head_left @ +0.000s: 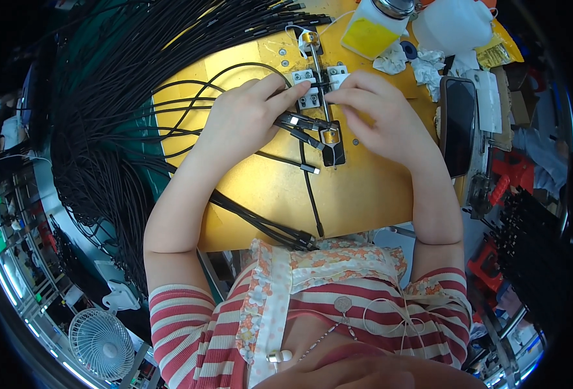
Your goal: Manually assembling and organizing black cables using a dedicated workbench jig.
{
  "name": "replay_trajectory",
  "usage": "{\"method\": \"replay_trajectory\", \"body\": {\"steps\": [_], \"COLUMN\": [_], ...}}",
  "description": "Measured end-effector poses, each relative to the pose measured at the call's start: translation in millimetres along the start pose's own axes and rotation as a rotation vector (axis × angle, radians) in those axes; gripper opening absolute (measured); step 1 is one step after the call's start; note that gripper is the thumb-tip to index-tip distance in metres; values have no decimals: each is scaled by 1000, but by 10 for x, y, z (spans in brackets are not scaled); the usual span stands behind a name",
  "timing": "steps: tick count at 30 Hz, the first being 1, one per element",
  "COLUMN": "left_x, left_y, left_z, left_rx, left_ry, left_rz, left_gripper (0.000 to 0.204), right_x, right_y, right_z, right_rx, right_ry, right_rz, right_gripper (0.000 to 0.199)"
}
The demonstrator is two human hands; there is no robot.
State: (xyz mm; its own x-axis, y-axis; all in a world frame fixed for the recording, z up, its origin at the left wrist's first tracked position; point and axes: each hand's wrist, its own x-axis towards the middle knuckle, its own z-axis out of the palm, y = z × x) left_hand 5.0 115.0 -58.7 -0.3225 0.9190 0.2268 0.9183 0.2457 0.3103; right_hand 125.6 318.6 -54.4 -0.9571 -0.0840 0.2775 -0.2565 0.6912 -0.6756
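1. Smartphone (458,126), dark screen, at the right edge of the yellow worktable (377,194).
2. Jar (372,32), metal-lidded, yellow-labelled, beyond the right hand; crumpled tissues (427,68) near it.
3. Black cable bundle (111,117), massed across the table's left side.
4. Clamping fixture (308,98), white blocks and metal rod, between both hands.
5. Left hand (247,113): curled around several connector cables (293,121), ends protruding toward the rod; fingertips at the left block.
6. Right hand (377,110): fingers half-bent beside the rod; grip cannot be told.
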Motion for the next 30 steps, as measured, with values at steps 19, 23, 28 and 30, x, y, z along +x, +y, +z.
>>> {"method": "replay_trajectory", "body": {"steps": [19,23,28,30], "left_x": [-34,-28,-114,-79], "left_y": [-51,24,239,274], "left_z": [15,-330,-541,-531], "left_rx": [13,-18,-390,-450], "left_ry": [22,54,-121,-140], "left_rz": [23,14,-57,-97], "left_gripper": [60,58,49,43], "right_x": [33,53,23,14], "right_y": [-42,-66,-105,-139], "right_z": [-21,-23,-62,-37], "right_rx": [106,202,388,369], "right_ry": [88,177,176,159], "right_rz": [-72,-100,-198,-187], "right_gripper": [13,10,11,11]}}
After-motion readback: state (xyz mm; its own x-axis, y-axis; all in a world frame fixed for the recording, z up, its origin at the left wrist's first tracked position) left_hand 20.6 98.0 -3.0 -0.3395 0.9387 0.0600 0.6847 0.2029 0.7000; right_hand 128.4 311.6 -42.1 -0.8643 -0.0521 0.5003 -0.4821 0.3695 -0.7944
